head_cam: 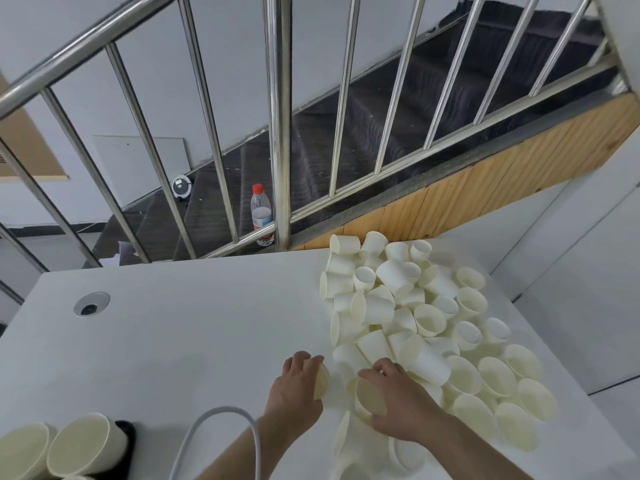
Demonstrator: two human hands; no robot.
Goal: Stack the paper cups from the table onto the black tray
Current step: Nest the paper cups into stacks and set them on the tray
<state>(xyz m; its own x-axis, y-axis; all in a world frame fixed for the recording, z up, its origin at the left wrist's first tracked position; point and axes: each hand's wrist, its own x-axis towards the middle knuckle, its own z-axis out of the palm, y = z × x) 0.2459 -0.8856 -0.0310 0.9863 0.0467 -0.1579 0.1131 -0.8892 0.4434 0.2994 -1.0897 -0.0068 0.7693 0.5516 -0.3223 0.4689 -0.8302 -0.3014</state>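
A large heap of white paper cups (408, 313) covers the right half of the white table (180, 334); some stand upright, others lie on their sides. My left hand (294, 386) is closed around one cup (320, 377) at the heap's near left edge. My right hand (394, 403) grips another cup (370, 396), tilted with its mouth facing me. At the bottom left, the black tray (125, 441) shows only a corner under two stacks of cups (83, 445).
A metal stair railing (277, 116) rises behind the table's far edge, with dark stairs beyond. A water bottle with a red cap (260, 213) stands past the railing. A round cable grommet (91, 303) sits in the table's left. A grey cable (221, 420) loops near my left forearm.
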